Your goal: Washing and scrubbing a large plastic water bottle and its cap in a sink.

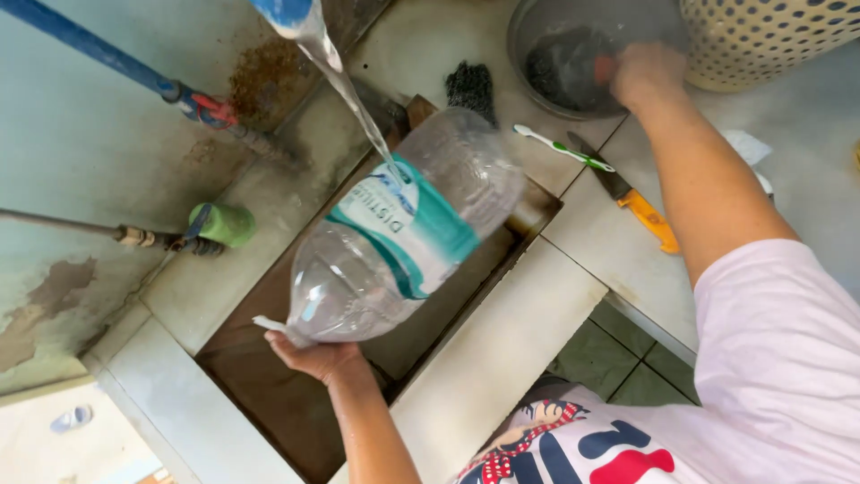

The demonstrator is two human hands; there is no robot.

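Note:
My left hand [315, 357] grips the neck end of a large clear plastic bottle [394, 235] with a teal and white label, held on its side over a dark sink basin [269, 394]. A stream of water [351, 94] from a blue tap [285, 12] falls onto the bottle's side. My right hand [647, 73] reaches far back into a grey metal bowl [537, 36] and touches a dark scouring pad with something red in it; the fingers are blurred.
A white and green toothbrush [563, 148] and a knife with an orange handle [638, 204] lie on the tiled counter. A black scrubber [470, 88] sits by the sink's rim. A cream perforated basket [770, 36] stands at the back right. Blue pipe [85, 45] runs along the stained wall.

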